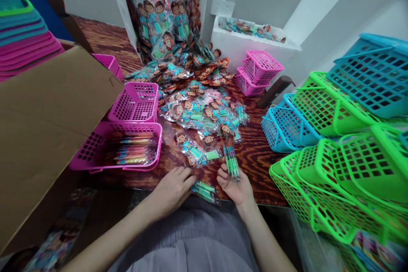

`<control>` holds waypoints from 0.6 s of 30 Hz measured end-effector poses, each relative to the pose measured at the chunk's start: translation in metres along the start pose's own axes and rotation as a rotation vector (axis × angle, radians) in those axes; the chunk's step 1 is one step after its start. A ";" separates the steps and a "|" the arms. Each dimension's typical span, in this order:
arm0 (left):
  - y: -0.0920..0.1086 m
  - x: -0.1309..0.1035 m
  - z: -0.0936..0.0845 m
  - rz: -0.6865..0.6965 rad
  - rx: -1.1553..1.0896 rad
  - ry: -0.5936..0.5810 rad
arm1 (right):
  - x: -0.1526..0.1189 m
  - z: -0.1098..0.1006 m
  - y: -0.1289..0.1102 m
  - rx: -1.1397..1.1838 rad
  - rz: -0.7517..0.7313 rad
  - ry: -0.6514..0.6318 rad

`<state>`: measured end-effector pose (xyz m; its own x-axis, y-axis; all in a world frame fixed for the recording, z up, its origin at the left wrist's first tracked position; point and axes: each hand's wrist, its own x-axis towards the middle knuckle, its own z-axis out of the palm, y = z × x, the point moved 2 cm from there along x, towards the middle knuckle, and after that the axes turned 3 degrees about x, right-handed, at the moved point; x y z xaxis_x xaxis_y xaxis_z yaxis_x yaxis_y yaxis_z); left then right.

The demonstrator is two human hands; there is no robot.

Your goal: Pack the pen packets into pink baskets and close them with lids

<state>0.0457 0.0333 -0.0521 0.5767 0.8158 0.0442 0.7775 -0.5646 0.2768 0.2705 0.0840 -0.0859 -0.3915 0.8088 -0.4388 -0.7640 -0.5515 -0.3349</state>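
Observation:
My right hand (237,187), palm turned up, is closed around a small upright stack of clear packets (231,159) with green strips and a cartoon figure's head. At the table's front edge, my left hand (174,189) curls its fingers over one end of another small stack of green packets (205,191). Its fingertips are partly hidden. Just beyond both hands lie a few loose packets (193,148) of the same kind. Behind them spreads a heap of cartoon packets (204,108). To the left, a pink basket (159,144) holds a row of packets with yellow and pink strips.
An empty-looking pink basket (134,100) stands behind the filled one. A cardboard box flap (57,127) juts in at left. Green baskets (318,178) and blue baskets (290,123) crowd the right. At the back are a white crate (123,8), a foam box (255,44) and a dark cylinder (276,91).

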 end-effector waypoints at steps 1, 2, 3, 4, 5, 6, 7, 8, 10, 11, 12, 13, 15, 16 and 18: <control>0.000 0.000 0.000 -0.001 -0.001 -0.003 | 0.000 0.000 0.001 0.000 0.002 0.004; 0.000 0.000 0.000 -0.002 -0.003 -0.006 | 0.000 0.000 0.002 -0.001 0.003 0.006; 0.000 0.001 0.000 -0.004 -0.005 -0.008 | 0.000 0.000 0.003 -0.004 0.004 0.007; 0.000 0.001 0.000 -0.007 -0.007 -0.011 | 0.000 -0.001 0.003 -0.006 0.004 0.006; 0.000 0.001 0.001 -0.008 -0.008 -0.014 | 0.000 -0.001 0.003 -0.010 0.005 0.002; 0.000 0.000 0.001 -0.009 -0.008 -0.018 | 0.000 -0.001 0.004 -0.016 0.006 -0.004; 0.000 0.000 0.002 -0.007 -0.006 -0.020 | 0.000 -0.002 0.004 -0.025 0.009 -0.010; 0.000 0.000 0.002 -0.006 -0.002 -0.021 | 0.000 -0.002 0.003 -0.039 0.012 -0.012; 0.000 -0.001 0.003 0.003 0.003 -0.014 | -0.001 -0.004 0.003 -0.075 0.020 -0.007; 0.000 -0.002 0.004 0.007 0.005 -0.007 | -0.001 -0.004 0.003 -0.095 0.026 0.000; 0.001 -0.003 0.004 0.011 0.005 0.001 | -0.001 -0.005 0.003 -0.112 0.031 0.009; 0.001 -0.003 0.004 0.015 0.006 0.010 | -0.002 -0.005 0.003 -0.125 0.038 0.019; 0.002 -0.004 0.003 0.023 0.011 0.024 | -0.003 -0.005 0.004 -0.142 0.051 0.031; 0.003 -0.004 0.003 0.026 0.015 0.029 | -0.003 -0.005 0.004 -0.145 0.058 0.032; 0.004 -0.003 0.001 0.034 0.017 0.039 | -0.003 -0.005 0.005 -0.144 0.070 0.026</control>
<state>0.0474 0.0280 -0.0525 0.5928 0.8002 0.0911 0.7620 -0.5939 0.2582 0.2702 0.0774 -0.0901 -0.4266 0.7625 -0.4864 -0.6532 -0.6317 -0.4175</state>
